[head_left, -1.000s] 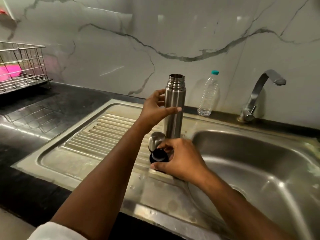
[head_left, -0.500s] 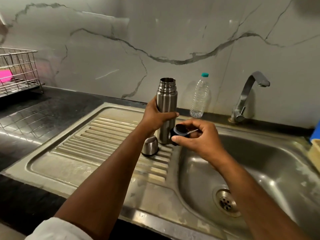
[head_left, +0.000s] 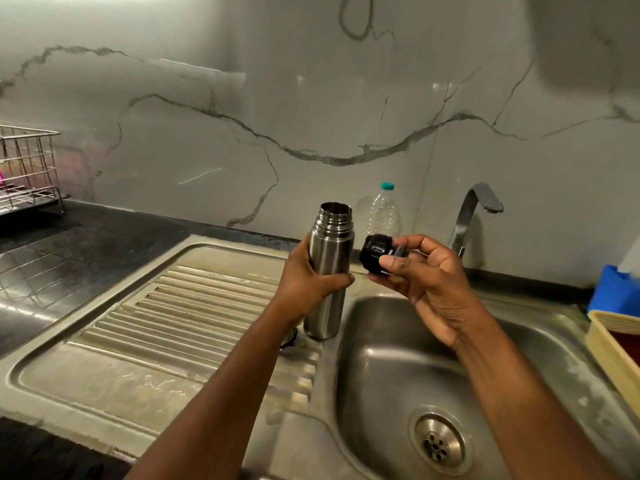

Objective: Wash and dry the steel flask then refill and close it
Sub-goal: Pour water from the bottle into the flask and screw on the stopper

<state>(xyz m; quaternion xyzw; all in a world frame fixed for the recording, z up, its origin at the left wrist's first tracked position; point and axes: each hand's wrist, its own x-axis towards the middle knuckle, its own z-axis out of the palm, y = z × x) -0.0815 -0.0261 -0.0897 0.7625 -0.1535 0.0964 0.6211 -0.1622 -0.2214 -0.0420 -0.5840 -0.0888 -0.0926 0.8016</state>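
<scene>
The steel flask [head_left: 328, 268] stands upright on the ribbed drainboard [head_left: 194, 317] at the sink's edge, its threaded mouth open. My left hand [head_left: 308, 278] grips its body around the middle. My right hand [head_left: 422, 275] pinches the black stopper [head_left: 375, 252] between thumb and fingers, level with the flask's shoulder and just to its right, above the basin. The steel cup lid [head_left: 289, 339] is almost hidden behind my left forearm at the flask's base.
A clear plastic bottle [head_left: 383, 211] with a teal cap stands by the wall behind the flask. The tap [head_left: 471, 216] rises at the back of the sink basin [head_left: 398, 368]. A wire rack [head_left: 27, 168] stands far left; a blue box [head_left: 614, 289] and beige tray [head_left: 613, 344] at right.
My right hand picked the black stopper off the drainboard and lifted it to the right of the flask's neck. My left hand kept hold of the flask.
</scene>
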